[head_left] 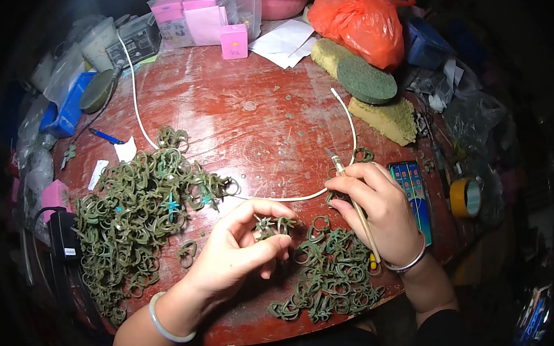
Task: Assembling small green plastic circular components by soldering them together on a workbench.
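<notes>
My left hand point(231, 255) is curled, holding a few small green rings with star-shaped tops point(274, 225) between thumb and fingers. My right hand point(380, 208) grips a slim craft knife point(365, 230) with a pale handle, its blade pointing up and away. Something dark green shows by the right fingertips, probably another ring, partly hidden. A large pile of similar green rings point(131, 229) lies left of my left hand. The smaller pile point(334, 274) sits between my forearms near the table's front edge. A single ring point(187, 253) rests beside the large pile.
A white cable point(291, 199) loops across the red table point(222, 100). Right of my right hand lie a lit phone point(416, 190) and a yellow tape roll point(466, 198). Sponges point(385, 121), a green disc point(366, 79) and a red plastic bag point(360, 28) stand far right; pink boxes point(234, 41) stand behind.
</notes>
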Available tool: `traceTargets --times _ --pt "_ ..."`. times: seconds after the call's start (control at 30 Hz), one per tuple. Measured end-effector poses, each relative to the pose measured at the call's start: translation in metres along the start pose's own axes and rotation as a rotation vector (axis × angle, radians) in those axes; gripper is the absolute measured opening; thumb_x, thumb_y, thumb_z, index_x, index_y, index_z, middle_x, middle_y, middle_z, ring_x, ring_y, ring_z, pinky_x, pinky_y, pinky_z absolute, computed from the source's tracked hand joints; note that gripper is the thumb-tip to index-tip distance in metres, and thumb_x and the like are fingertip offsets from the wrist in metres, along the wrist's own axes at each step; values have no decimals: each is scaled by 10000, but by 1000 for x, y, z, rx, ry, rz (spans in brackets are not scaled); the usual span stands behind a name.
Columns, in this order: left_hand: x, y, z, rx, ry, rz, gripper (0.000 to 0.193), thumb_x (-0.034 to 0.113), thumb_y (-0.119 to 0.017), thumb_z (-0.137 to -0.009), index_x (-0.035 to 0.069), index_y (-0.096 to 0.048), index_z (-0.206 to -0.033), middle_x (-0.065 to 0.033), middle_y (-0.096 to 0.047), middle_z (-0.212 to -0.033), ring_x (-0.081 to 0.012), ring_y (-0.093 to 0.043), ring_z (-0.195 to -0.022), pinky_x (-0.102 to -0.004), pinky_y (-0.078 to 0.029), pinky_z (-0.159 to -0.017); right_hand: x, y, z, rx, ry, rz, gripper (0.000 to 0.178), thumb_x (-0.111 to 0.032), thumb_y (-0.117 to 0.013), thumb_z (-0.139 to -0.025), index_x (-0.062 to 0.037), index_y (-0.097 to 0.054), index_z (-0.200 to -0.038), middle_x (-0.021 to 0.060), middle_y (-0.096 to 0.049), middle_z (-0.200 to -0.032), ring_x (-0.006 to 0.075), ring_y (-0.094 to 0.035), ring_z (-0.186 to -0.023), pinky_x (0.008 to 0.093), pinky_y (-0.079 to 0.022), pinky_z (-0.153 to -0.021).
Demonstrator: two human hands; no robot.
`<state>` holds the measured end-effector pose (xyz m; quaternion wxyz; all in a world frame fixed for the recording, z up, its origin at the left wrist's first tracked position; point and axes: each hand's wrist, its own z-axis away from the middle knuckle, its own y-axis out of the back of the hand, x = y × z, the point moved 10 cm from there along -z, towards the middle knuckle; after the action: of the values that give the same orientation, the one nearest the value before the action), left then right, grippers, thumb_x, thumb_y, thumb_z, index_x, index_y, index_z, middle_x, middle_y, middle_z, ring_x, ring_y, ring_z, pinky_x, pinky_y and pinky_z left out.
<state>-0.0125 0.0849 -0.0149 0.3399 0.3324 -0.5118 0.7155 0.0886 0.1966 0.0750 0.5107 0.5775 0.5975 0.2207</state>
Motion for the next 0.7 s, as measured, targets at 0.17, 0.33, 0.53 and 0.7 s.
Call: traceTargets --times 0.17,0.33,0.53,0.7 --pt "4 -4 -2 -50 22 263 252 19 -555 -925 42 -517 -1173 -116 -599 -1090 -159 -649 -812 -207 -490 -512 -1 3 -2 35 -21 -52 312 33 -744 -734 -7 -648 -1028 128 -586 -970 306 -609 -894 392 -507 -774" --pt "0 -3 -1 -16 31 230 199 59 -624 -922 60 -521 -1092 -101 -608 -983 -156 -629 -735 -218 -463 -474 2 1 1 47 7 -78 286 72 -709 -752 -6 -642 -1019 132 -588 -929 305 -623 -831 380 -512 -729" --pt "-6 -4 -1 -72 93 203 155 151 -665 -945 60 -557 -1009 -48 -582 -760 -116 -566 -591 -215 -424 -442 6 9 3 106 -28 -169 244 108 -689 -759 -7 -652 -971 130 -602 -894 284 -634 -763 351 -512 -672" --pt "-8 -1 -2 57 153 184 221 189 -583 -981 27 -573 -1130 -134 -659 -947 -132 -594 -648 -202 -408 -420 -28 21 10 180 180 -442 298 110 -742 -732 -21 -697 -995 103 -614 -917 217 -654 -803 300 -543 -694"
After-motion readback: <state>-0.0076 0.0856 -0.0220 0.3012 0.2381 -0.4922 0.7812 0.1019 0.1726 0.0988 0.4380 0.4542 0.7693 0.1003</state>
